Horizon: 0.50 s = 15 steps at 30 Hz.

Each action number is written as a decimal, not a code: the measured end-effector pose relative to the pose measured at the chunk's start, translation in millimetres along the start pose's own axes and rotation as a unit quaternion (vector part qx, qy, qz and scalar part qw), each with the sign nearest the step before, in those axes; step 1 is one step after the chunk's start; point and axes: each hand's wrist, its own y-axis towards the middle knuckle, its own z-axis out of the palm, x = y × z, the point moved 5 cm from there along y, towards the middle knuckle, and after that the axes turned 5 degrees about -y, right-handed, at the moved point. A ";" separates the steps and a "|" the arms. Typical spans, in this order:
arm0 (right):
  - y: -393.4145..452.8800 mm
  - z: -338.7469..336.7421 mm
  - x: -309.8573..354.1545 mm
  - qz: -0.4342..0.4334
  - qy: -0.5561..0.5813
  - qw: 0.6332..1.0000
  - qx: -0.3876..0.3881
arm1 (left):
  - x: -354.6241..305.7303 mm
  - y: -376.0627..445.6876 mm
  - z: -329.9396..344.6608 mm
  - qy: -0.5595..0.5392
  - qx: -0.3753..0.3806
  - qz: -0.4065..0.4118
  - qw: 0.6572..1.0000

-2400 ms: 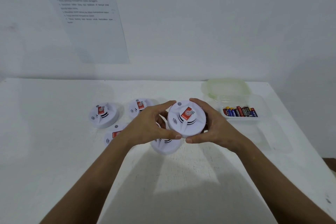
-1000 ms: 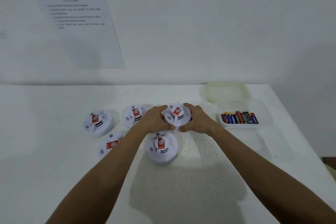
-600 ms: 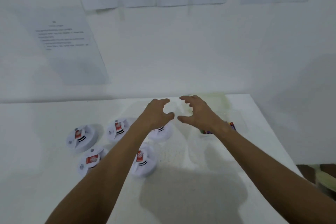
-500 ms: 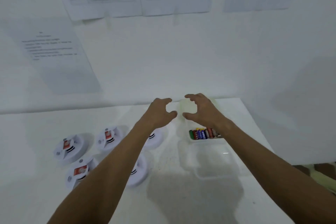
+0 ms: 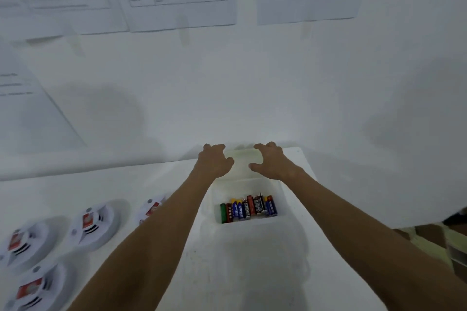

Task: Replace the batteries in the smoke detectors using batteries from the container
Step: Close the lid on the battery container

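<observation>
Head view shows the left hand (image 5: 214,163) and right hand (image 5: 274,163) spread empty above the pale lid (image 5: 241,159) behind the open container (image 5: 280,192) of batteries (image 5: 249,209), where a hasty grab could knock it.

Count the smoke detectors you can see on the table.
4: far left, left-centre, bottom-left corner, and one partly behind the left forearm. More may be hidden or out of frame.

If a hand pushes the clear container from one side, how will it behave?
The clear container looks thin and light, so it would probably slide easily on the smooth white table. The batteries lie loose along its near wall; they may roll and rattle.
</observation>
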 end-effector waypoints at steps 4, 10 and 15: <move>15.8 8.9 -12.1 0.034 0.013 0.998 0.053 | 24.8 3.3 14.4 0.015 0.010 -0.058 0.998; 24.7 12.7 -14.1 0.025 0.111 0.993 0.036 | 28.3 1.7 11.5 -0.058 -0.049 -0.047 0.996; 0.6 -8.7 -5.5 -0.006 0.217 0.975 -0.053 | 16.9 -15.6 -5.3 -0.154 -0.129 -0.027 0.979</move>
